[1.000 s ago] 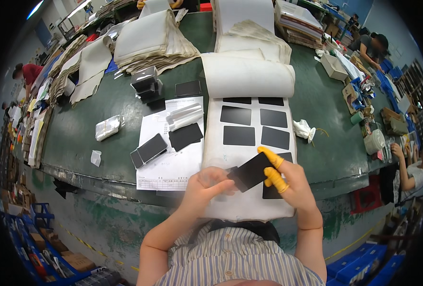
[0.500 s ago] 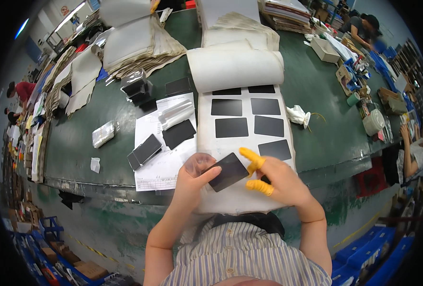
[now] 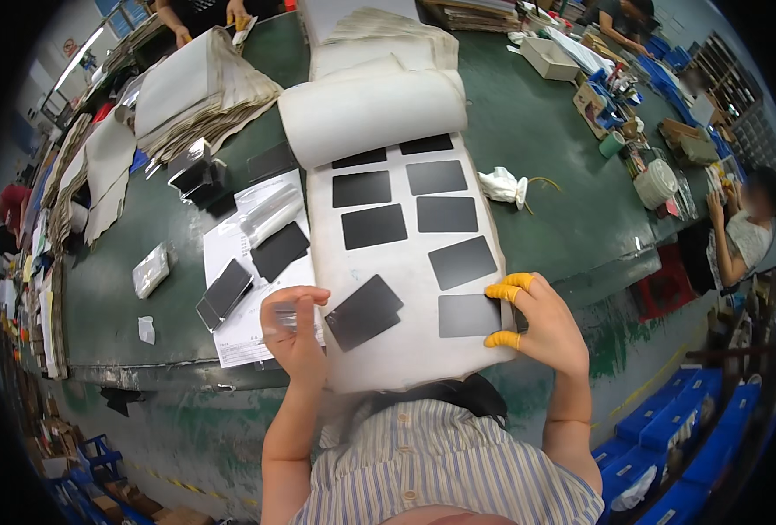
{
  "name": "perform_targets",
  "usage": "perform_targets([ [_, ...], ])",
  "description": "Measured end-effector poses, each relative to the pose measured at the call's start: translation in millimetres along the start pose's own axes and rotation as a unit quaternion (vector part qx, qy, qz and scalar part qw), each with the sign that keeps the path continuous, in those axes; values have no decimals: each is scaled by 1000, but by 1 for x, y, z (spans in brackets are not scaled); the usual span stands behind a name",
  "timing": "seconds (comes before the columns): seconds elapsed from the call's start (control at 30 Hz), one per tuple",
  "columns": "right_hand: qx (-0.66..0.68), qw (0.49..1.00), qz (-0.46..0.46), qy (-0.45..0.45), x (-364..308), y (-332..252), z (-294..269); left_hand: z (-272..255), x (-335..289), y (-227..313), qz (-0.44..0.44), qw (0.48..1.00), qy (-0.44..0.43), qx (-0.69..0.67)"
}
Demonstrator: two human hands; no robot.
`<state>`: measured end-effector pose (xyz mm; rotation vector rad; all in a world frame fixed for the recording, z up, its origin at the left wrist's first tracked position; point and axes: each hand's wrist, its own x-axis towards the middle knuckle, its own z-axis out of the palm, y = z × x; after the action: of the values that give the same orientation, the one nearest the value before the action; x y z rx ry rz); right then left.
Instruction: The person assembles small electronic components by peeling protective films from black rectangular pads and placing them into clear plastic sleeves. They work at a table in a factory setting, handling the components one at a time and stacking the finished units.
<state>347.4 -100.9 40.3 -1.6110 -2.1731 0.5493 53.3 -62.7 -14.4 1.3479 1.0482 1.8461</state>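
Note:
My left hand [image 3: 295, 337] is closed around a crumpled piece of clear plastic film [image 3: 279, 322], just left of a long white sheet [image 3: 414, 354]. Beside it, two overlapping dark rectangular cards [image 3: 363, 313] lie slanted on the sheet. My right hand [image 3: 537, 324], with yellow finger cots on its fingertips, spans the right end of another dark card [image 3: 468, 316]; thumb and finger touch its two right corners. That card lies flat. More dark cards [image 3: 374, 227] lie in two columns farther up the sheet, the farthest partly hidden under its curled-over end [image 3: 375, 114].
Left of the sheet, printed paper [image 3: 239, 324] bears dark cards and a clear-wrapped bundle [image 3: 270, 214]. A wrapped pack [image 3: 151, 271] lies farther left. A tied white cloth pouch [image 3: 503, 186] sits to the right. Paper stacks [image 3: 208, 96] stand at the back; other people work around the table.
The view has shifted right. The dark card in my left hand now lies with another on the sheet. My right hand has moved onto the lower right card, which it mostly covered before.

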Motion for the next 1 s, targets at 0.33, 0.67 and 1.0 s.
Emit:
perform_targets([
  [0.33,176,976,-74,106,10,37,30,-13,-9,-4,-179,980,-84,-30],
  [0.67,598,793,30,108,38,-2,38,2,-3,27,-406,880,-157,-192],
  [1.0,504,841,-122,156,41,-47,33,12,-13,27,-377,902,-175,-118],
])
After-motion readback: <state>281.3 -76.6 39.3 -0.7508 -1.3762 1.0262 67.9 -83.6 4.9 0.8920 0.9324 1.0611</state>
